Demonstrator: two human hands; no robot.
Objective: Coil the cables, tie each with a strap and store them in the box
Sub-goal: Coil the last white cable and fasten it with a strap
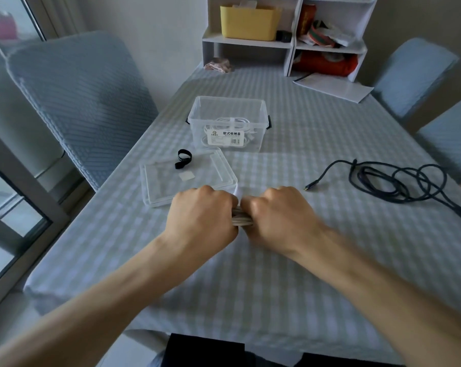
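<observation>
Both fists, left hand (204, 213) and right hand (273, 211), clenched on the white cable coil (240, 219) low over the near surface (290, 274): best kept tight, strap (237, 192) cinched snugly.

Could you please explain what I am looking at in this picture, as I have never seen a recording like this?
There is no machine here: a person wears a camera on the head, so the single picture looks forward and down at their own two bare arms. The left hand and right hand meet over a checked table, and both curl round a bundle of white cable; something white, perhaps a strap, shows above it. Beyond them lies a clear lid with a black strap on it, then an open clear box already holding coiled white cable. To the right a dark cable lies loose, not yet coiled. Chairs and a shelf stand around.
</observation>
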